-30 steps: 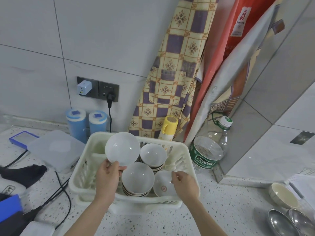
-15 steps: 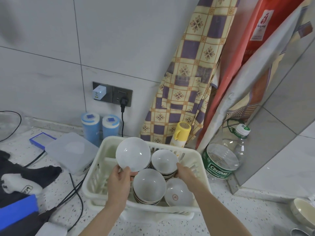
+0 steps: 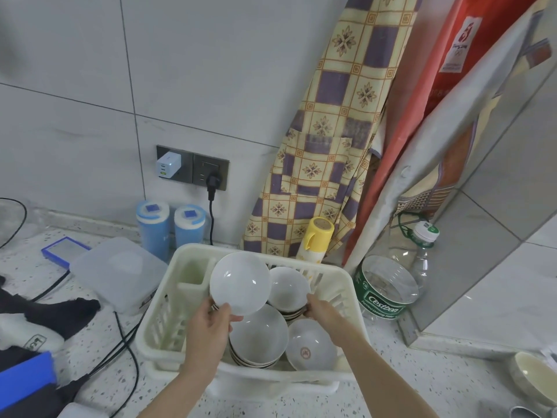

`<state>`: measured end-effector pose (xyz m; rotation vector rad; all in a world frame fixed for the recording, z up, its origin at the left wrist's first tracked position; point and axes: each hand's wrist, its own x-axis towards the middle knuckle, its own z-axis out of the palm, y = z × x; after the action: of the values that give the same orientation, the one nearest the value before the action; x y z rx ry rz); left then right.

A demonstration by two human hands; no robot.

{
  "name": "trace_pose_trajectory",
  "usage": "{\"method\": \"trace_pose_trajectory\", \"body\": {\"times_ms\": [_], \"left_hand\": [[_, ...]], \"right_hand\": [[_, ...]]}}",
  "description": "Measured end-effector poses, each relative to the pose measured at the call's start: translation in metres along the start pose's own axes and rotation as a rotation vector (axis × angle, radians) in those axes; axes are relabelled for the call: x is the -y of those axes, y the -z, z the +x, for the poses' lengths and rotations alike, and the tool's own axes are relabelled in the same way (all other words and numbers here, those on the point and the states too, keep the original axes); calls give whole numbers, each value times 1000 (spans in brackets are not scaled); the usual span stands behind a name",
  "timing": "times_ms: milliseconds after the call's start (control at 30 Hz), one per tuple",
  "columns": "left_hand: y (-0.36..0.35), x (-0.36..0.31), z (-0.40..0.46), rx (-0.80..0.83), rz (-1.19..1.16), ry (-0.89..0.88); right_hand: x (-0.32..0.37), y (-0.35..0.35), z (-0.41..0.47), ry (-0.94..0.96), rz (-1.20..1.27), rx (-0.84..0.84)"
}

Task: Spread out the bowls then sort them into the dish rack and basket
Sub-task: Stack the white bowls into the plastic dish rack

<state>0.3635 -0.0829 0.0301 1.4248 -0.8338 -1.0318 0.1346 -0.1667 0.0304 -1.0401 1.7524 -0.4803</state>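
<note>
Over the last second the right hand (image 3: 324, 309) has been moving from the near right edge of the cream slatted plastic dish rack (image 3: 340, 282), low in the centre of the frame, up to the stack of white ceramic bowls with dark bands (image 3: 287, 289) at the rack's rear right, where its fingers are now curling around the stack's right rim; whether they are already clamping it cannot be told. The left hand (image 3: 211, 325) is still gripping the plain white bowl (image 3: 240, 283) by its lower rim, thumb inside and fingers behind, holding it tilted above the rack's rear left. Below it a second stack of white bowls (image 3: 257, 336) is sitting in the rack's front centre, and a single white bowl with a red emblem inside (image 3: 310, 348) is resting just beside it at the front right. A cream bowl (image 3: 532, 378) is lying well apart on the speckled counter (image 3: 422, 384) at the lower right edge of the frame. The shift suggests that the person is emptying the rack with both hands, so the spreading-out stage seems to be only starting and the sorting is not yet begun. No basket is showing in the frame.
</note>
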Motion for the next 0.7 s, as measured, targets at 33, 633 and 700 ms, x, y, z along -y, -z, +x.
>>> {"method": "trace_pose_trajectory", "body": {"times_ms": [33, 633, 700], "left_hand": [[0, 0, -1, 10, 17, -1], [-82, -8, -39, 407, 222, 149], [-86, -5, -41, 410, 257, 142]], "right_hand": [[-3, 2, -4, 43, -71, -35], [-66, 37, -75, 468, 264, -430], [-67, 32, -73, 481, 110, -442]]}}
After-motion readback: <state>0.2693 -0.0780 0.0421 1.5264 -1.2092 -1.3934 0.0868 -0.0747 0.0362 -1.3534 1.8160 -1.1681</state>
